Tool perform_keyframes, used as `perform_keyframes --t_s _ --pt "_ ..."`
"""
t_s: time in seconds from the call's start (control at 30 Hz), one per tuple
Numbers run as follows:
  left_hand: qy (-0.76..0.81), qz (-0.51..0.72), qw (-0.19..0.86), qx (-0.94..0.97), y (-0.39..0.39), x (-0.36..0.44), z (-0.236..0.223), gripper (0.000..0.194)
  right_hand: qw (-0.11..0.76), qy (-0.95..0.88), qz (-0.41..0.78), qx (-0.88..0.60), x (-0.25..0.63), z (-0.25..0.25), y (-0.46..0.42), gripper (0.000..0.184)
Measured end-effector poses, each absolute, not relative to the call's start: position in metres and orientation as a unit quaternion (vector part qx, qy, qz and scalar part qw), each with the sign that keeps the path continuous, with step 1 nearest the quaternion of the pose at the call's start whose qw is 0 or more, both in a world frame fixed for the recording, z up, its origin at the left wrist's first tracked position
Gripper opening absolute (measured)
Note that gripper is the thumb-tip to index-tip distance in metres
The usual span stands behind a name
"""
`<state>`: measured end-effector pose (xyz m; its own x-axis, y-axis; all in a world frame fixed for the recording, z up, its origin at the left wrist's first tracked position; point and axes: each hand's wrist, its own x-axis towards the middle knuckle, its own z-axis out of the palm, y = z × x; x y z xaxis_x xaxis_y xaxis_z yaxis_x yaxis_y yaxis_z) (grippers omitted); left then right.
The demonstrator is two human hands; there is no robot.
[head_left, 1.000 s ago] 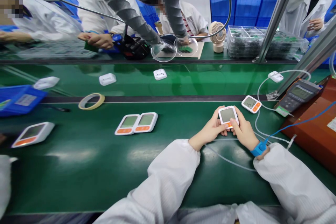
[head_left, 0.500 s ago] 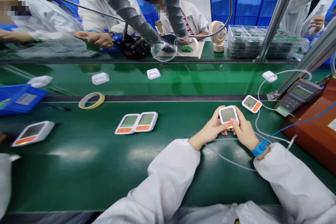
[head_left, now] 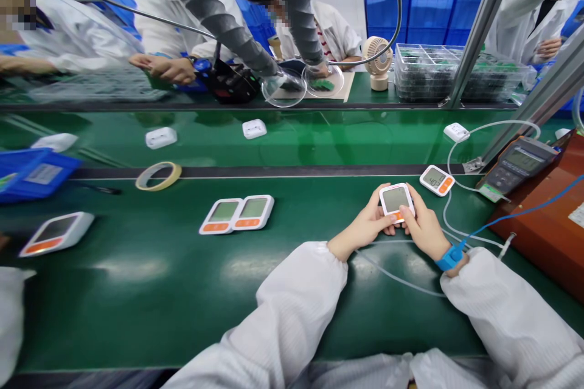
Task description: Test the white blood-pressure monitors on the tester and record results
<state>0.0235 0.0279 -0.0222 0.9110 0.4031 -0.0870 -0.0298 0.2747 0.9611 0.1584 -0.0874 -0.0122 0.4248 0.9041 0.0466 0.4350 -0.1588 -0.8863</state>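
Note:
Both my hands grip one white digital monitor (head_left: pixel 396 199) with a grey LCD screen and an orange button strip. My left hand (head_left: pixel 367 219) closes round its left side, thumb at the lower edge. My right hand (head_left: pixel 425 228) closes round the right side, its thumb resting at the orange strip; a blue wrist strap (head_left: pixel 451 257) with a blue cord is on that wrist. Just right of my hands lies a second monitor (head_left: pixel 437 180) with digits on its screen. Two more monitors (head_left: pixel 221 217) lie side by side to the left, their screens blank.
A tape roll (head_left: pixel 157 176) and blue bin (head_left: pixel 36 173) stand left, near another monitor (head_left: pixel 57 234). White units (head_left: pixel 254 129) sit on the green conveyor (head_left: pixel 328 134). A handheld meter (head_left: pixel 520 164), thin tubing and an orange-brown box (head_left: pixel 547 219) are right. Co-workers sit across.
The white units on the conveyor have shifted left, and another white piece shows at the right edge. My hands and the monitor in them have hardly moved.

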Motion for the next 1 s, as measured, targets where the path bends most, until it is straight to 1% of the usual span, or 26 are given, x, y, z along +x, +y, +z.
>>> perform_keyframes --t_s 0.33,0.67,0.77,0.83,0.9,1.0 --pt "0.158 0.142 0.783 0.584 0.0277 0.0235 -0.0219 0.094 0.448 -0.469 0.260 -0.716 0.1581 -0.0122 -0.0871 0.063" --pt "0.165 0.139 0.789 0.574 0.0266 0.0228 -0.0205 0.099 0.452 -0.461 0.276 -0.712 0.1583 -0.0101 -0.0877 0.064" --pt "0.179 0.136 0.786 0.576 0.0262 0.0232 -0.0182 0.100 0.446 -0.469 0.262 -0.716 0.1590 -0.0113 -0.0882 0.064" --pt "0.201 0.138 0.780 0.577 0.0265 0.0238 -0.0166 0.097 0.435 -0.477 0.232 -0.728 0.1600 -0.0122 -0.0881 0.063" --pt "0.228 0.143 0.766 0.584 0.0277 0.0241 -0.0161 0.089 0.418 -0.482 0.193 -0.745 0.1616 -0.0131 -0.0873 0.060" --pt "0.266 0.164 0.721 0.618 0.0318 0.0239 -0.0174 0.080 0.387 -0.481 0.141 -0.774 0.1654 -0.0151 -0.0850 0.053"
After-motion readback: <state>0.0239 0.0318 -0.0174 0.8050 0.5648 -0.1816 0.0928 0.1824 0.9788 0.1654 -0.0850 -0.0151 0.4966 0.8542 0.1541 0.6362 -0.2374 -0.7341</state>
